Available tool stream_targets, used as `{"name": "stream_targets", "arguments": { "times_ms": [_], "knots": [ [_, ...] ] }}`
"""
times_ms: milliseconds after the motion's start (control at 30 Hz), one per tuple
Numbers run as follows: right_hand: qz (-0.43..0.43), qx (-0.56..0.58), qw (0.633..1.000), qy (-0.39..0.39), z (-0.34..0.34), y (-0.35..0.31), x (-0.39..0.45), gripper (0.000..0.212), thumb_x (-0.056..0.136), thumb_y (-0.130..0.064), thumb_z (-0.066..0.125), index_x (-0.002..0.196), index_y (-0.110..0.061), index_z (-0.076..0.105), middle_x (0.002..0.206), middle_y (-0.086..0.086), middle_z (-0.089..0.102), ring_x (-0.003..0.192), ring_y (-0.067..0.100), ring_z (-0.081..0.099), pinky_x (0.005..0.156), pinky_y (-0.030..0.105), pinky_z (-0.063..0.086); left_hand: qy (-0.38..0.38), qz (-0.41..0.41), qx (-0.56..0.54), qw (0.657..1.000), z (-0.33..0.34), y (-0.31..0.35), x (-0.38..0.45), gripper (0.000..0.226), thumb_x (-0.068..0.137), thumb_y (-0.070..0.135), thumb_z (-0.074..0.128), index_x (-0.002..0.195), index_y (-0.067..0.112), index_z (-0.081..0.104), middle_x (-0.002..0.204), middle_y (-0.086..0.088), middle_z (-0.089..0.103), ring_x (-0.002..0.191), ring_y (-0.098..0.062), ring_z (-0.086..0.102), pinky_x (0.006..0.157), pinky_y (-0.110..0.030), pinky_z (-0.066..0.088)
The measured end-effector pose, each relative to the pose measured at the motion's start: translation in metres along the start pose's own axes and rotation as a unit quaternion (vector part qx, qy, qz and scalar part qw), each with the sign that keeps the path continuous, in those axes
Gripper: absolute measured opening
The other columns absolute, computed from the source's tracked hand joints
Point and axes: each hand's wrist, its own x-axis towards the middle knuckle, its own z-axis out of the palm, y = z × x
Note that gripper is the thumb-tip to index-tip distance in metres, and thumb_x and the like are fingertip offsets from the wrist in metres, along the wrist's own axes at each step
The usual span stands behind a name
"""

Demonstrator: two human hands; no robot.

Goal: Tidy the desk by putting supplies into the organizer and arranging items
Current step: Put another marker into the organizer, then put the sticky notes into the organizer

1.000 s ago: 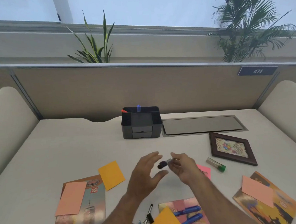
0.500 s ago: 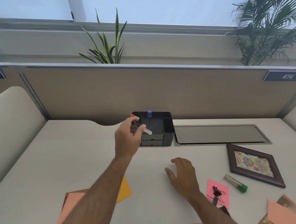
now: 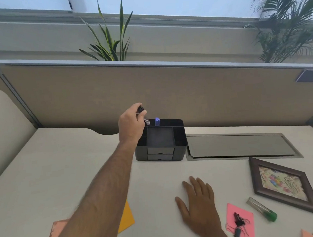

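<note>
Two hands show in the frame, and we see each doing something different. At centre, our left hand [image 3: 132, 124] reaches up over the left rear corner of the black desk organizer [image 3: 160, 142], its fingers curled round a marker [image 3: 144, 116] with a black cap and clear barrel, which tilts downward toward the organizer's back compartments. Just right of it, a blue-capped marker [image 3: 157, 121] stands upright in a rear slot. Our right hand [image 3: 197, 202] lies flat in the lower middle of the frame, fingers straight and spread on the pale desk [image 3: 63, 169], holding nothing. To its right, a pink sticky note [image 3: 240, 212] carries black binder clips [image 3: 238, 223]. Farther right we see a green-capped clear tube [image 3: 262, 210], lying just below a dark wooden picture frame [image 3: 284, 184]. An orange sticky note [image 3: 127, 219] peeks out beside the left forearm at lower left. A grey cable hatch [image 3: 241, 146] sits right of the organizer.
</note>
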Motion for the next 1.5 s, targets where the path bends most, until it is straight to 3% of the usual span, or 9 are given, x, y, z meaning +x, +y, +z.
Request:
{"name": "stream_targets", "arguments": {
  "times_ms": [167,333,467,600,767,967,1167,1367,1500],
  "knots": [
    [-0.006,-0.010,1.000,0.000,-0.001,0.000,0.000,0.057,0.090,-0.058,0.042,0.130,-0.022,0.058,0.145,0.008,0.050,0.137,0.032,0.041,0.114,0.048,0.017,-0.050,-0.002,0.071,0.996,0.018,-0.013,0.001,0.028,0.092,0.021,0.064,0.117,0.011,0.067,0.104,-0.009,0.072,0.095,-0.027,0.064,0.082,-0.029,0.046],
    [-0.003,-0.014,1.000,0.000,-0.001,-0.001,-0.001,0.057,0.091,-0.058,0.041,0.132,-0.022,0.057,0.147,0.007,0.048,0.139,0.031,0.038,0.115,0.050,0.020,-0.096,-0.025,0.150,0.984,0.026,-0.019,0.000,0.035,0.090,0.032,0.063,0.125,0.024,0.062,0.106,-0.006,0.073,0.099,-0.032,0.064,0.084,-0.038,0.052],
    [-0.002,-0.014,1.000,-0.006,-0.003,-0.002,-0.001,0.058,0.092,-0.059,0.038,0.134,-0.023,0.055,0.148,0.006,0.047,0.140,0.030,0.036,0.115,0.050,0.019,-0.125,0.003,0.263,0.957,0.029,-0.019,-0.001,0.027,0.096,0.035,0.054,0.119,0.023,0.064,0.104,-0.005,0.071,0.102,-0.030,0.055,0.084,-0.039,0.040],
    [0.001,-0.007,1.000,-0.006,-0.007,-0.003,-0.002,0.058,0.092,-0.059,0.038,0.135,-0.024,0.054,0.149,0.006,0.046,0.141,0.029,0.035,0.116,0.048,0.016,-0.170,0.011,0.325,0.930,0.028,-0.022,-0.005,0.039,0.099,0.042,0.043,0.131,0.022,0.053,0.131,0.002,0.057,0.117,-0.028,0.043,0.089,-0.042,0.035],
    [0.007,-0.005,1.000,-0.018,-0.010,-0.005,-0.001,0.058,0.091,-0.060,0.038,0.135,-0.025,0.054,0.149,0.005,0.046,0.141,0.028,0.034,0.117,0.047,0.015,-0.187,-0.003,0.278,0.942,0.006,-0.029,-0.014,0.053,0.097,0.049,0.045,0.142,0.022,0.039,0.146,0.000,0.041,0.129,-0.031,0.035,0.101,-0.050,0.032],
    [0.018,-0.010,0.999,-0.037,-0.014,-0.008,-0.001,0.060,0.093,-0.060,0.032,0.138,-0.024,0.051,0.152,0.006,0.041,0.144,0.028,0.029,0.118,0.046,0.011,-0.151,-0.108,0.151,0.971,-0.049,-0.047,-0.053,0.037,0.087,0.045,0.064,0.114,0.019,0.061,0.114,-0.002,0.063,0.102,-0.023,0.058,0.086,-0.039,0.049],
    [0.032,-0.040,0.997,-0.061,-0.017,-0.016,-0.002,0.068,0.096,-0.058,0.015,0.135,-0.020,0.057,0.147,0.012,0.048,0.138,0.035,0.040,0.114,0.052,0.023,-0.305,-0.197,0.194,0.911,-0.103,-0.068,-0.107,0.035,0.078,0.051,0.073,0.096,0.023,0.062,0.098,0.003,0.065,0.087,-0.014,0.060,0.078,-0.031,0.052],
    [0.053,-0.066,0.993,-0.085,-0.020,-0.024,-0.003,0.081,0.095,-0.057,-0.001,0.132,-0.019,0.059,0.143,0.013,0.053,0.131,0.038,0.049,0.102,0.058,0.041,-0.450,-0.197,0.288,0.822,-0.129,-0.077,-0.151,0.081,0.045,0.068,0.080,0.110,0.032,0.046,0.105,0.007,0.052,0.102,-0.015,0.050,0.088,-0.034,0.044],
    [0.069,-0.070,0.987,-0.127,-0.023,-0.030,-0.004,0.065,0.092,-0.051,0.023,0.125,-0.016,0.066,0.135,0.016,0.060,0.121,0.039,0.058,0.093,0.059,0.048,-0.439,-0.172,0.326,0.820,-0.126,-0.075,-0.167,0.088,0.047,0.056,0.084,0.118,0.029,0.039,0.109,0.005,0.051,0.106,-0.018,0.048,0.089,-0.033,0.040]
  ]
}}
